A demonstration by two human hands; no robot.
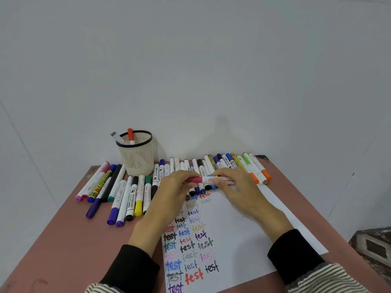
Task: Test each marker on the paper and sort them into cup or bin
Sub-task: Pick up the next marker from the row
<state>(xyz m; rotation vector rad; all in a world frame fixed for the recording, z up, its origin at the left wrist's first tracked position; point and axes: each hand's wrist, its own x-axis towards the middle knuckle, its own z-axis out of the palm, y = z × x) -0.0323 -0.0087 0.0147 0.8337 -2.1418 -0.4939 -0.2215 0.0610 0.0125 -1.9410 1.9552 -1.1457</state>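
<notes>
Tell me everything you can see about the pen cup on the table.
The pen cup is a cream, round holder with slotted, mesh-like walls that look like plastic, topped by a black rim. It stands upright at the back of the reddish-brown table, close to the white wall, left of both hands. Two markers lean inside it: a grey-capped one and a red-capped one. Loose markers lie beside its base; whether any touch it cannot be told. Neither hand touches it.
</notes>
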